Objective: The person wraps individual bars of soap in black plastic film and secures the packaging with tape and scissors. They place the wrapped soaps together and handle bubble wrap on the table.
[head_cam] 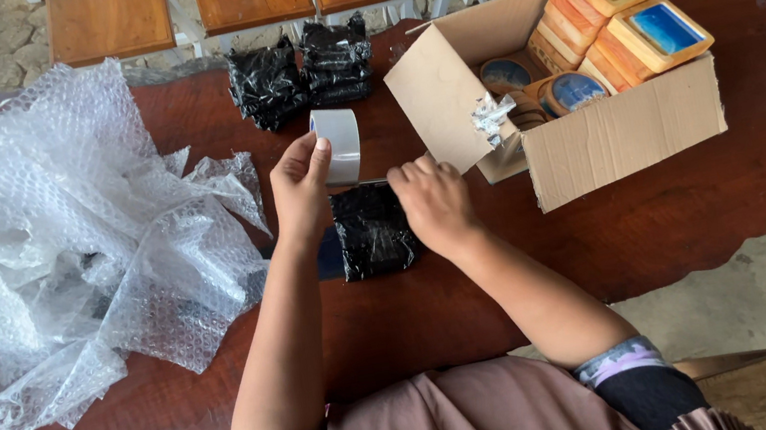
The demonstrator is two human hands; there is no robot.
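Both forearms bare from above the elbow down. Short dark sleeves, each ending in a patterned cuff band of purple, white and pale blue. Mauve-brown pleated fabric covers the lap. Left hand (301, 193) and right hand (434, 202) ungloved; no rings visible.

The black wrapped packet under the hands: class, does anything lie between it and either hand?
Nothing visible does. The black wrapped packet lies on the dark red wooden table directly below both hands. The left hand holds a clear tape roll above it; the right hand hovers at its upper right edge.
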